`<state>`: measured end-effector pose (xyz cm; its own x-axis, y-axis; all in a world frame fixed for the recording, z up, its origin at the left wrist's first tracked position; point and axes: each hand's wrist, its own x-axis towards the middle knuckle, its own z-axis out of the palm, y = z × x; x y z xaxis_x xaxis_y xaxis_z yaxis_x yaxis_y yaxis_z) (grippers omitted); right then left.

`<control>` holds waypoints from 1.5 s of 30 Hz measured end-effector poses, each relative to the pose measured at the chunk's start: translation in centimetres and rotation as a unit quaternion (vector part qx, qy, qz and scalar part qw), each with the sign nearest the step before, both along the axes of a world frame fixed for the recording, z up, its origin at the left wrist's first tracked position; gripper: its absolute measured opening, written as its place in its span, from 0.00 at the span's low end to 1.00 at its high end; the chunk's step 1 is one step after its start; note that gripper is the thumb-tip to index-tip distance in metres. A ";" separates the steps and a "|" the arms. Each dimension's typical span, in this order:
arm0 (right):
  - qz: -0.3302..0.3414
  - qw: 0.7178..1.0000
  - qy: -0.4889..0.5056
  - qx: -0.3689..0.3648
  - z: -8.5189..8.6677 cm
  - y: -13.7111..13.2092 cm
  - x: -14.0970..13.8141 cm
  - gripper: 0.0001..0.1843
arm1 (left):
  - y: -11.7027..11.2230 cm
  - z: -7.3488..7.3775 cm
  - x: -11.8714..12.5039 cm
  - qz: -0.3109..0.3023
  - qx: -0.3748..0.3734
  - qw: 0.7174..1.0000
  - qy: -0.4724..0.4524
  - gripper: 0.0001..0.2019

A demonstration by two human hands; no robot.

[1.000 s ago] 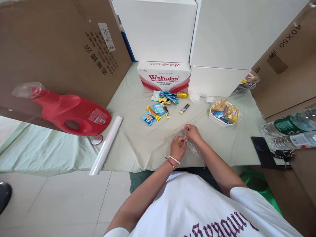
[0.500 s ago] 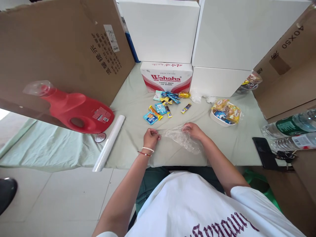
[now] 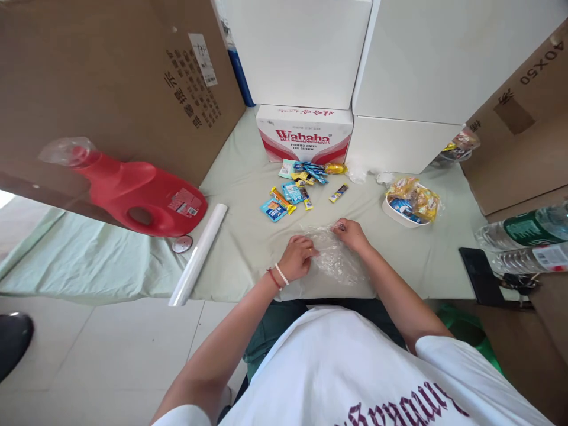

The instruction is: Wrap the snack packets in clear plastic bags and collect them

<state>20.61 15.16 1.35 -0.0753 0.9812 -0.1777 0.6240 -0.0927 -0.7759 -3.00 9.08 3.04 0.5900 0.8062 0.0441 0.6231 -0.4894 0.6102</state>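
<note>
A crumpled piece of clear plastic film (image 3: 339, 263) lies in front of me on the pale green cloth. My right hand (image 3: 350, 234) pinches its upper right edge between thumb and fingers. On its left side, my left hand (image 3: 299, 257) has its fingers curled in against the plastic; the fingertips are partly hidden. Beyond the hands is a loose group of small wrapped snacks: a blue packet (image 3: 274, 210), an orange-yellow bar (image 3: 283, 200), and a lone small bar (image 3: 339, 193) to the right. A white tub (image 3: 402, 216) holds yellow and blue packets.
A red jug (image 3: 146, 198) and a white roll (image 3: 199, 254) are on the left. A Wahaba-style carton (image 3: 306, 136) and white boxes (image 3: 306, 53) stand at the back. Plastic bottles (image 3: 528, 228) and a black phone (image 3: 479, 275) lie right. Cardboard (image 3: 110, 89) walls both sides.
My left hand has moved right and slightly down, onto the film, closer to my right hand. The film has bunched up between them. The right hand stays nearly in place.
</note>
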 end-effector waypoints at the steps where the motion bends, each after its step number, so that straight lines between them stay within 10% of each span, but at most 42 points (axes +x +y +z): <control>1: -0.003 1.000 -0.003 -0.001 0.0 0.0 0.3 0.11 | -0.4 0.1 -1.2 -0.020 -0.011 1.000 0.002 0.17; 5: 0.007 1.000 -0.016 -0.001 0.0 0.2 0.5 0.09 | -2.1 0.8 -5.3 -0.025 -0.095 0.994 -0.049 0.06; 8: 0.030 0.999 -0.036 0.006 0.2 0.8 -0.3 0.08 | -2.5 1.2 -6.3 0.093 -0.136 0.982 -0.095 0.22; 13: 0.072 0.995 -0.074 0.015 0.5 2.1 -1.9 0.06 | -2.5 1.5 -3.3 0.255 -0.003 0.959 0.123 0.20; 17: 0.091 0.993 -0.077 0.009 0.6 2.7 -3.1 0.04 | -3.0 0.8 -0.3 0.193 0.131 0.962 0.140 0.14; 24: 0.143 0.987 0.022 -0.076 1.9 4.1 -0.3 0.08 | -3.3 -3.9 -1.2 0.192 0.102 0.966 0.140 0.32; 30: -0.080 0.996 0.049 -0.002 3.6 6.1 6.5 0.15 | -3.4 -3.9 -1.4 0.197 0.079 0.955 0.207 0.35; 34: -0.121 0.983 -0.048 0.128 3.4 1.7 5.3 0.15 | -3.4 -3.3 -1.1 0.201 0.074 0.946 0.243 0.36; 37: 0.046 0.953 -0.131 0.268 2.1 -4.6 2.1 0.21 | -3.4 -3.1 -1.1 0.199 0.073 0.945 0.251 0.35; 40: 0.239 0.913 -0.192 0.268 0.3 -10.1 0.5 0.27 | -3.3 -3.1 -1.4 0.200 0.072 0.944 0.251 0.33; 45: 0.227 0.919 -0.259 0.191 -1.4 -13.5 5.1 0.30 | -2.6 -3.1 -2.6 0.184 0.078 0.946 0.254 0.32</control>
